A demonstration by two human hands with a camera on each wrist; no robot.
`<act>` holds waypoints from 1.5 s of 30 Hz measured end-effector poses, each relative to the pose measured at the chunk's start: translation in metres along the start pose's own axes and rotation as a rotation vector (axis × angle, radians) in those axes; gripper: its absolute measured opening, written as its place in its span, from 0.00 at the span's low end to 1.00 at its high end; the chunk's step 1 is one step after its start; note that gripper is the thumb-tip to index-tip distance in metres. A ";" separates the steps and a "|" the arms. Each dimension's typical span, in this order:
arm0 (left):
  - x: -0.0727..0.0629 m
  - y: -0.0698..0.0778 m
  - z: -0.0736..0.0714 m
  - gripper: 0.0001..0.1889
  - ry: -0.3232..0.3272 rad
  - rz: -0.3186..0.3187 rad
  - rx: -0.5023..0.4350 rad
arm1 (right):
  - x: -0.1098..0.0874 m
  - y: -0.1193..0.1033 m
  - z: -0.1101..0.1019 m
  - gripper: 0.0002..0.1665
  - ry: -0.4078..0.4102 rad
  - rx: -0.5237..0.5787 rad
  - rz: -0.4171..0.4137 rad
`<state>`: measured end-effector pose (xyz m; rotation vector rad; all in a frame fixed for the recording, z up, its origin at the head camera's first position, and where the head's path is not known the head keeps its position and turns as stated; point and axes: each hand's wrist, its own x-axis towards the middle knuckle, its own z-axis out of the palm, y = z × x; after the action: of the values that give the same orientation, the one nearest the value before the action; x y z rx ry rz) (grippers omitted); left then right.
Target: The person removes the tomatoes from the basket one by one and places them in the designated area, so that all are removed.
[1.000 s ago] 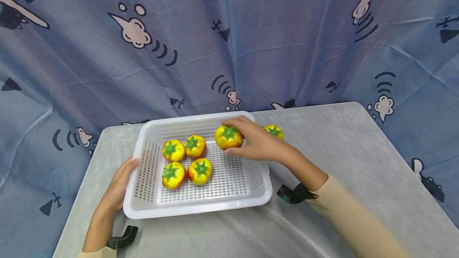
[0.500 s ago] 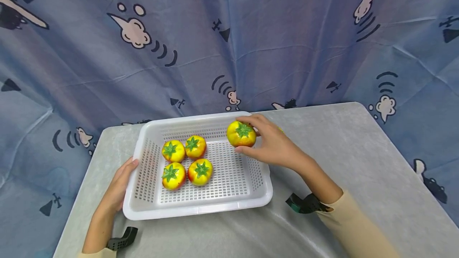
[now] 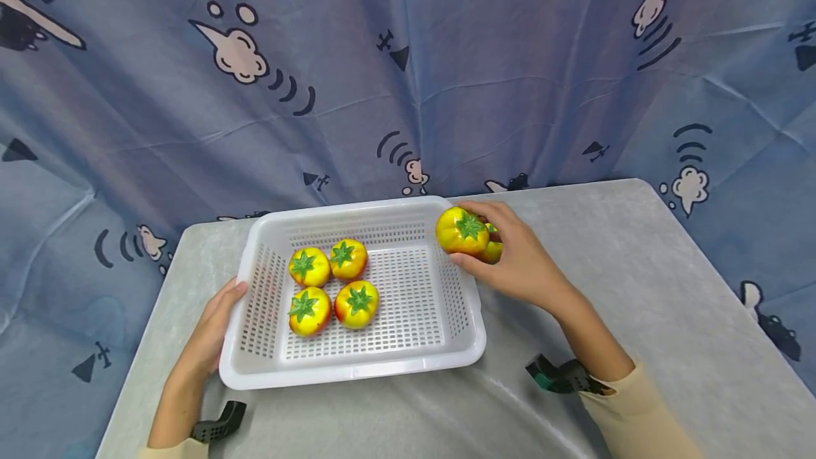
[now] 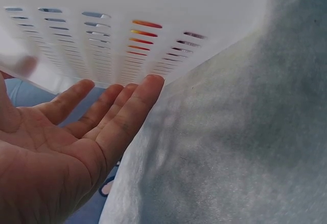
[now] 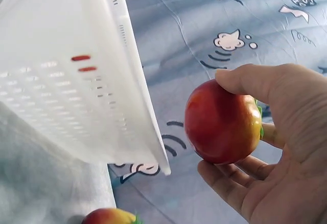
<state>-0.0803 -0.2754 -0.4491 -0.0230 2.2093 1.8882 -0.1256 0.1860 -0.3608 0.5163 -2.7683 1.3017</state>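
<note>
My right hand (image 3: 525, 261) grips a yellow-and-red tomato (image 3: 457, 232) with a green star-shaped calyx, thumb on one side and fingers on the other. It hangs over the right rim of a white plastic basket (image 3: 357, 372); the right wrist view shows its red underside (image 5: 214, 127) outside the basket wall. Another tomato (image 3: 493, 253) lies on the table just beyond the rim, partly hidden by the held one. My left hand (image 3: 213, 324) holds the basket's left side, thumb at the rim and fingers (image 4: 130, 114) against the outer wall.
Several tomatoes (image 3: 356, 304) sit grouped in the left half of the basket. The grey table (image 3: 637, 289) extends to the right and in front. A blue patterned curtain (image 3: 497, 112) hangs behind the table's back edge.
My right hand has carried the tomato rightward from above the basket floor to its right rim, now overlapping the tomato on the table. My left hand and the basket stay put.
</note>
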 end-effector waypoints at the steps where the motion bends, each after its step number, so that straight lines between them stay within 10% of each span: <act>1: 0.000 0.000 0.000 0.35 0.000 0.001 0.000 | -0.001 0.002 -0.001 0.45 0.010 -0.004 0.006; 45: -0.001 0.001 -0.001 0.36 -0.015 -0.017 -0.041 | -0.023 0.083 -0.019 0.46 0.170 -0.047 0.142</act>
<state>-0.0795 -0.2765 -0.4480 -0.0346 2.1534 1.9179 -0.1326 0.2564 -0.4140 0.1979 -2.7283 1.2381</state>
